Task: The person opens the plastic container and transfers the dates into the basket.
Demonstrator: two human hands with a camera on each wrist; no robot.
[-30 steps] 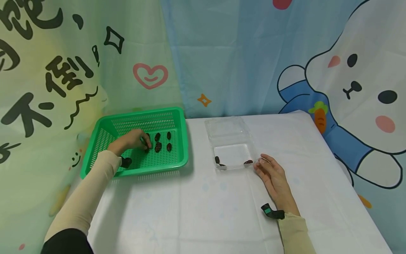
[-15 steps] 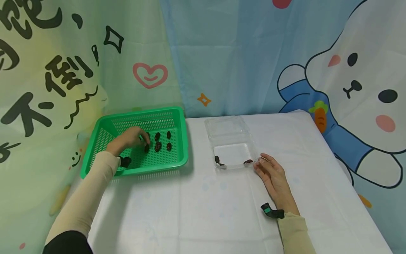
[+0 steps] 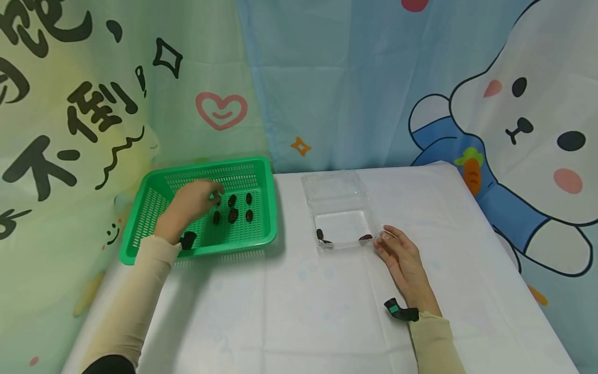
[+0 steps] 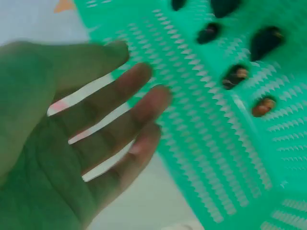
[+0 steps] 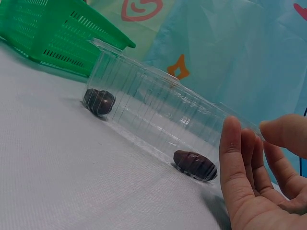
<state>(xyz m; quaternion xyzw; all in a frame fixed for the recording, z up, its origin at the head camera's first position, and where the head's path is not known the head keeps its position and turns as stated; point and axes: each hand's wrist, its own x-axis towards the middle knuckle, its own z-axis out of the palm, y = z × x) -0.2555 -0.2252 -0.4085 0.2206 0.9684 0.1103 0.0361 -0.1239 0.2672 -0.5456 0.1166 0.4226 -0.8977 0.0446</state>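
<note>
In the head view my left hand is over the left part of the green basket, fingertips close to a date at the back left. Several more dark, wrinkled dates lie in rows on the basket floor. The left wrist view, a little blurred, has the left hand with fingers spread loosely and nothing between them. My right hand pinches the near right corner of a clear plastic box, thumb at the rim and fingers along the wall. Inside the box, dates lie at its near corners.
The box's clear lid is folded back behind it on the white tablecloth. A printed curtain hangs right behind the table. The basket's raised rim stands between the left hand and the box.
My left hand has moved back from the front-left date to the back-left one, leaving the front-left date uncovered in the basket. The right hand and box have stayed put.
</note>
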